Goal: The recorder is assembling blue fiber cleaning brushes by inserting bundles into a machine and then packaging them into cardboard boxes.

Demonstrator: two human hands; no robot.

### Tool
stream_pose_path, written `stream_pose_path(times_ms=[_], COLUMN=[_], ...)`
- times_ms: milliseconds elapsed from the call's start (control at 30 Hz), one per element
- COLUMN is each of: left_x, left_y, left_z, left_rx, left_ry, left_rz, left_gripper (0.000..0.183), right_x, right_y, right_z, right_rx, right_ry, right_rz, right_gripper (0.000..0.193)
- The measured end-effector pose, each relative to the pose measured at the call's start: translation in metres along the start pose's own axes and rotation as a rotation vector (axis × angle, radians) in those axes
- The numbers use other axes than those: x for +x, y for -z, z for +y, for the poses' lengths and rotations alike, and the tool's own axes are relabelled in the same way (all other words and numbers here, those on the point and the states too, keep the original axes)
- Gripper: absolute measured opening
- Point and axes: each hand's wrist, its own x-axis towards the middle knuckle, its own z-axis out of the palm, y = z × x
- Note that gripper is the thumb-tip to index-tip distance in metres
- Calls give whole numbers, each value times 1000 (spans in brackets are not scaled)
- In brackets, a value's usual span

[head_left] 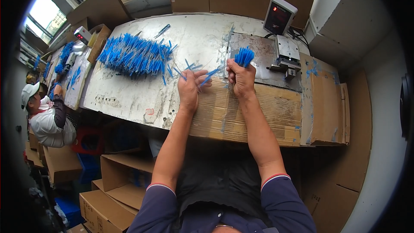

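Note:
My right hand (pixel 242 79) is closed round a tight bundle of thin blue-tipped sticks (pixel 244 56), their blue ends fanning out above the fist. Beside it, my left hand (pixel 189 89) pinches one or more thin blue pieces at the thumb, its other fingers partly stretched toward the right hand. More blue strips (pixel 210 77) slant between the two hands; which hand holds them I cannot tell. A few loose blue pieces (pixel 192 66) lie just beyond the left hand. To the left, a large heap of the same blue-tipped sticks (pixel 134 55) with pale, thin stems covers the table.
Flat cardboard (pixel 267 112) covers the near right of the white worktable (pixel 116 92). A metal fixture (pixel 286 56) on a steel plate (pixel 252 41) and a red-digit display (pixel 279 16) stand far right. A blue-handled tool (pixel 162 30) lies behind the heap. A co-worker (pixel 47 116) sits left; cardboard boxes (pixel 110 207) stand below.

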Motion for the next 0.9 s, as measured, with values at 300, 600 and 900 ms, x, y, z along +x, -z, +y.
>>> stream_pose_path(times_ms=[300,600,900], left_x=[9,5,5], left_y=[20,13,16], left_z=[-11,-7,-8], left_rx=[13,4,-6], left_ry=[-131,-125,-139], left_rz=[135,127,149], left_gripper=[27,31,11], right_x=[-8,-18,-16], right_y=[-14,-23,-16], right_z=[12,15,10], right_rx=[208,53,-110], right_ry=[6,-126,-166], right_rz=[105,-130,-165], right_gripper=[14,14,14])
